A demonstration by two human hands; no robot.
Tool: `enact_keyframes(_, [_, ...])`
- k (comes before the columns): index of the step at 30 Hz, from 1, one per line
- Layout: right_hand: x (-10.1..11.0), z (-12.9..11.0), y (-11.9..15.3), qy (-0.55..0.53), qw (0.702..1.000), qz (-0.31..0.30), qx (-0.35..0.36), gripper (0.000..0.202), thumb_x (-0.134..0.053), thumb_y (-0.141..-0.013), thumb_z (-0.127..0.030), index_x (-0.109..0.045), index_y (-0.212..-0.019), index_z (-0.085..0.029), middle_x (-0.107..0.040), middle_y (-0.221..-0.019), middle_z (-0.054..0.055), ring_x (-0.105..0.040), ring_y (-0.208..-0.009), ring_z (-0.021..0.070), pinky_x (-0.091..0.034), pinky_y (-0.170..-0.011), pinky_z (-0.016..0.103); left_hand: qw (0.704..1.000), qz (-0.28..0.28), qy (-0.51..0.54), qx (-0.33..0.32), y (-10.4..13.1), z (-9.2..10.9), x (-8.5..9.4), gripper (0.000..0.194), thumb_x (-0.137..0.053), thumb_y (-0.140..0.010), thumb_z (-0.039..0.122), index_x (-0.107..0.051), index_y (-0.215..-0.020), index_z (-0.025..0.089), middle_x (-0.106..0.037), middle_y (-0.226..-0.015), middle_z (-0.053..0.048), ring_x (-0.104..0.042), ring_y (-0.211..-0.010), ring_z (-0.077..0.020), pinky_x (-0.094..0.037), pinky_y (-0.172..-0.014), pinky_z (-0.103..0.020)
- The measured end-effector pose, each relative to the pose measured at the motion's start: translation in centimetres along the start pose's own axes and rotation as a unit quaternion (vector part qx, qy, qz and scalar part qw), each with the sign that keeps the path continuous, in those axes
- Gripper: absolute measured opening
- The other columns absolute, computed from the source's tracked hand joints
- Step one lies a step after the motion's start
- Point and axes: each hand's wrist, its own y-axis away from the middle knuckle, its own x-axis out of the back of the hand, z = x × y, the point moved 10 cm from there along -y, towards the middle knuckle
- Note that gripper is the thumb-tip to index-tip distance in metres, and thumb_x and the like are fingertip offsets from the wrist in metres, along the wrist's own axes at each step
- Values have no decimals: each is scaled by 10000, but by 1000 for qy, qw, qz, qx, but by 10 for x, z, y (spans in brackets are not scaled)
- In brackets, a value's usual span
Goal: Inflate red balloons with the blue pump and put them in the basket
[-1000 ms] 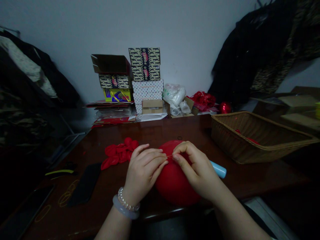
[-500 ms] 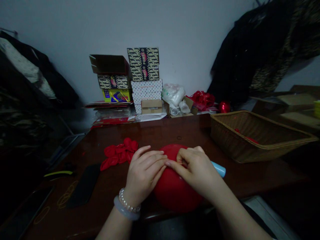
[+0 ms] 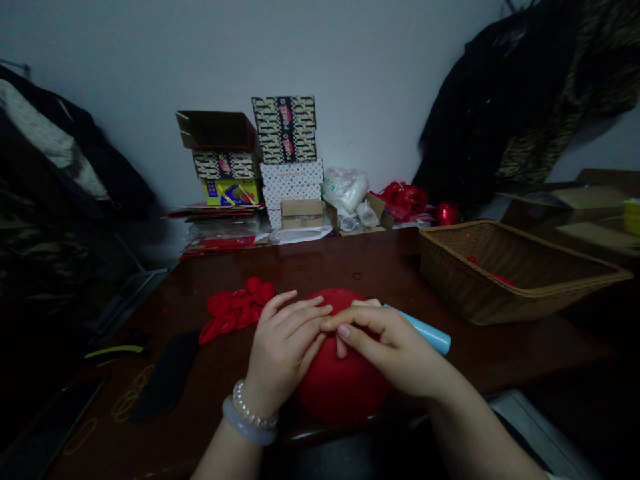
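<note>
An inflated red balloon (image 3: pixel 343 387) sits at the table's near edge, between my two hands. My left hand (image 3: pixel 287 343) lies along its upper left side, its thumb and fingertips closed at the balloon's top, where the neck is hidden. From the other side my right hand (image 3: pixel 385 340) pinches at the same spot, thumb and index finger together. A tiny yellowish bit shows at the meeting fingertips, too small to name. Behind my right hand lies a light blue cylinder (image 3: pixel 433 335). Several uninflated red balloons (image 3: pixel 235 310) are piled beyond my left hand.
A wicker basket (image 3: pixel 465 297) with red pieces inside stands at the right. Dark phone-like slabs (image 3: pixel 167 373), rubber bands (image 3: pixel 127 400) and a yellow-and-black tool (image 3: pixel 115 351) lie at the left. Boxes (image 3: pixel 293 183) and plastic bags (image 3: pixel 345 190) line the wall behind the table (image 3: pixel 310 263).
My right hand has shifted left, its fingers straightening toward my left fingertips. The balloon has moved slightly left, and more of the blue cylinder shows.
</note>
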Motion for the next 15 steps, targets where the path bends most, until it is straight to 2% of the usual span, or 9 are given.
enact_keyframes(4, [18, 6, 2, -72, 995, 75, 6, 250, -478, -932, -228, -657, -1105, -248, -728, -834, -1, -657, -849, 138, -458, -857, 305, 1000, -2, -7, 17, 3, -6, -2, 159, -595, -851, 154, -662, -988, 199, -676, -1164, -51, -648, -998, -169, -438, -972, -382])
enact_keyframes(7, [29, -8, 7, 11, 987, 148, 67, 315, -488, -911, -175, -641, -1160, -293, -726, -982, 6, -649, -920, 146, -461, -866, 321, 1000, -18, 0, 19, 4, -5, -8, 186, -594, -855, 159, -656, -1024, 207, -693, -1123, -32, -648, -986, -153, -460, -952, -348])
enact_keyframes(11, [27, -30, 16, 142, 955, 221, 140, 400, -531, -884, -124, -589, -1231, -315, -722, -945, -11, -631, -869, 135, -462, -820, 316, 999, -38, 25, 0, 3, 4, -14, 155, -585, -862, 158, -653, -994, 201, -716, -1030, -13, -650, -944, -142, -439, -978, -353])
enact_keyframes(15, [16, -34, 16, 194, 940, 231, 160, 381, -590, -875, -153, -590, -1225, -302, -721, -983, -6, -638, -887, 137, -464, -836, 321, 998, -59, 15, 22, 2, 3, -16, 105, -583, -866, 217, -662, -933, 201, -708, -956, -28, -635, -906, -183, -475, -877, -374])
